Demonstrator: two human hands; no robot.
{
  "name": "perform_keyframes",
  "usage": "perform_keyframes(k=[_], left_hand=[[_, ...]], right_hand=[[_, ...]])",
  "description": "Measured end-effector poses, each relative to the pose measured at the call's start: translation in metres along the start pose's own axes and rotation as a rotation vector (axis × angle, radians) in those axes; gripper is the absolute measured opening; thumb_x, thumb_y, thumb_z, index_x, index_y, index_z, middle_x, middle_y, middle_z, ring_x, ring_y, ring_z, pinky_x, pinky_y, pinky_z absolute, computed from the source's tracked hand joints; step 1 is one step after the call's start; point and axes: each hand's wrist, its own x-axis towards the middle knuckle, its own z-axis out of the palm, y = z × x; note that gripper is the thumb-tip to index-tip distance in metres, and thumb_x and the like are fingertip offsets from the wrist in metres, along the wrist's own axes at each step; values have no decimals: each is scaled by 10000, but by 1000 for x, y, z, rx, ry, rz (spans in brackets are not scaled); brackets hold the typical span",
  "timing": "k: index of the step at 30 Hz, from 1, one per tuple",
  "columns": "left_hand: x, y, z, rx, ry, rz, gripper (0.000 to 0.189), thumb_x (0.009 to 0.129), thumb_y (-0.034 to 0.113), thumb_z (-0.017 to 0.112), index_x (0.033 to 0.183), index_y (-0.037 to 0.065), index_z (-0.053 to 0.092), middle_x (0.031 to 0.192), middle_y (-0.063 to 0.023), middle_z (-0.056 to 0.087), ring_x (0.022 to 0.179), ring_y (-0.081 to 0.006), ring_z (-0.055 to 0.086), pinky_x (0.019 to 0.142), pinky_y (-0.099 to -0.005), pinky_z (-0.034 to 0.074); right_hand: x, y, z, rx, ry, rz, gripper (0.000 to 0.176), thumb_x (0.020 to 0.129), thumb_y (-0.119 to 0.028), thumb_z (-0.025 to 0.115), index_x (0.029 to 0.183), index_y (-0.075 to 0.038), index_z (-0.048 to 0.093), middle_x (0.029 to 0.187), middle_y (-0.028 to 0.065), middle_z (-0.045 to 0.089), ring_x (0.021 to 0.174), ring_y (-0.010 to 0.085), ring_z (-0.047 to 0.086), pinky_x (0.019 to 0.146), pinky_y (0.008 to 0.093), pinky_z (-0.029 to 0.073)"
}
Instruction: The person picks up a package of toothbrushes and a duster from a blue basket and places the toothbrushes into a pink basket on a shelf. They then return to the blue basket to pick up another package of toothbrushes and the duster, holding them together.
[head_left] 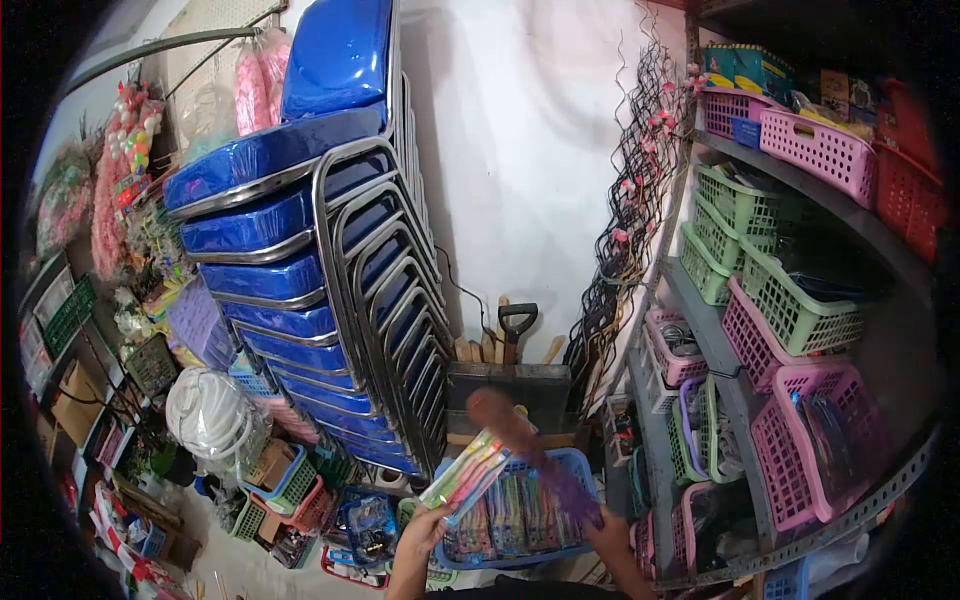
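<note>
My left hand (425, 530) is closed on the lower edge of a flat clear pack of slim colourful sticks (468, 474), held tilted over a blue basket (578, 462). Rows of similar packs (515, 515) stand upright in that basket. On the right side of the basket, my right hand (612, 538) is wrapped round the lower end of a duster (568, 488). It has a purple lower part and a brown upper end, blurred, and slants up and left across the basket. Its brown end overlaps the top of the pack in this view.
A tall stack of blue chairs (290, 320) rises at left. Metal shelves (672, 275) with pink baskets (820, 150) and green baskets (800, 300) line the right. Small baskets (300, 505) sit on the floor at left. A black shovel handle (517, 320) stands against the wall.
</note>
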Motion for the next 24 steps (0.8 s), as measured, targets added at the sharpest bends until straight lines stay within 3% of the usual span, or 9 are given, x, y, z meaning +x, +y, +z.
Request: perform_keyframes(k=[4,6,9,11,13,14,20,23,24], left_hand=[[-2,3,0,52,-28,1,385,740,-97,564,1107,-17,481,1033,-103,575,911,-179,591,723,-247,497],[-6,4,0,-14,-52,29,364,743,-88,568,1089,-10,485,1032,-109,578,911,-182,592,736,-251,497],[-7,3,-16,43,-1,-92,400,730,-99,569,1108,-15,467,1040,-112,578,907,-187,595,740,-263,497],[-12,2,-5,71,-17,-52,412,723,-95,583,1117,-31,482,1060,-116,579,938,-193,585,786,-268,476],[-15,4,6,97,-32,-10,424,717,-91,597,1127,-47,498,1080,-119,581,970,-200,575,832,-272,455],[-18,5,10,99,-47,-12,449,717,-88,600,1150,-53,483,1104,-122,571,987,-202,568,841,-268,447],[-13,3,-5,-56,-47,-56,356,745,-69,576,1089,-21,498,1020,-100,587,916,-179,584,740,-268,493],[-10,-1,-2,-4,-72,4,386,735,-85,576,1107,-26,490,1048,-112,581,934,-193,583,756,-268,486],[-10,-3,-2,21,-80,37,401,731,-93,575,1116,-28,486,1061,-119,577,943,-200,583,764,-269,483]], right_hand=[[-15,-55,-22,-10,-182,246,522,745,-380,634,1173,-99,533,939,117,641,788,289,627,706,391,497],[-31,-64,-26,33,-319,-187,517,736,-345,644,1169,-85,529,946,124,638,793,300,626,699,394,497],[-38,-34,-7,-1,-123,-250,523,724,-321,650,1165,-67,524,923,152,632,796,316,620,694,399,490],[-35,-45,-14,-19,-128,-84,530,711,-318,655,1162,-70,527,943,161,628,812,317,616,709,392,488],[-36,-64,-17,-63,-30,325,539,701,-322,663,1163,-80,529,949,150,631,826,318,614,722,382,486],[-41,-63,-15,-66,-33,331,539,701,-322,663,1163,-80,529,949,150,631,826,318,614,722,382,486],[-56,-62,-12,63,-240,-299,508,736,-333,651,1160,-81,529,894,168,627,810,318,615,685,388,477],[-43,-69,-19,117,-101,-109,429,697,-271,680,1064,-73,578,837,206,616,784,353,604,675,424,471],[-34,-74,-20,32,-73,98,439,697,-271,679,1068,-63,570,835,210,616,781,351,606,674,412,473]])
